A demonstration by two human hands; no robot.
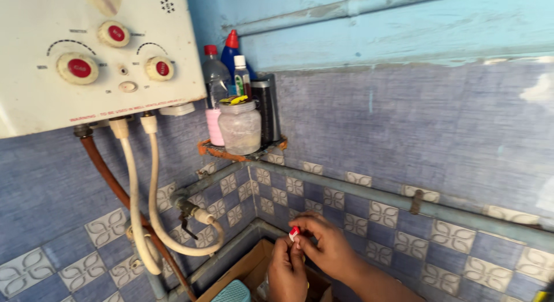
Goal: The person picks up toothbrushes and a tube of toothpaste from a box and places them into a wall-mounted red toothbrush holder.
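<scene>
Low in the middle of the view, my left hand (287, 273) and my right hand (326, 244) meet over a small red and white object (294, 232). Both pinch it between fingertips, close to the blue tiled wall. Just below them sits an open cardboard box (245, 270) with a teal item (234, 292) at its near edge. What the small object is cannot be made out.
A white water heater (92, 54) with red knobs hangs at upper left, white hoses (135, 204) and a brown hose (112, 181) dropping from it to a valve (187, 209). A corner shelf (239, 155) carries bottles and a jar (239, 128). Grey pipes (369, 192) run along the wall.
</scene>
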